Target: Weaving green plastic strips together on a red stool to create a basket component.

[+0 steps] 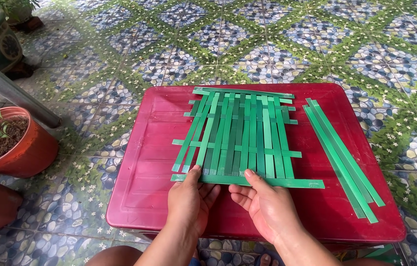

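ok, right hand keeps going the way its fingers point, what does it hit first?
The right hand points up-left, away from the person. Its fingers already touch the bottom crosswise green strip; straight on it would meet the woven green mat on the red plastic lid.

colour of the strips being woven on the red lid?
Green, all of them: the woven mat and the loose strips beside it. Head view shows it clearly.

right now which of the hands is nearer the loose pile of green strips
Right. The right hand rests at the woven mat's lower edge, closer to the loose strips on the right; the left hand sits farther left.
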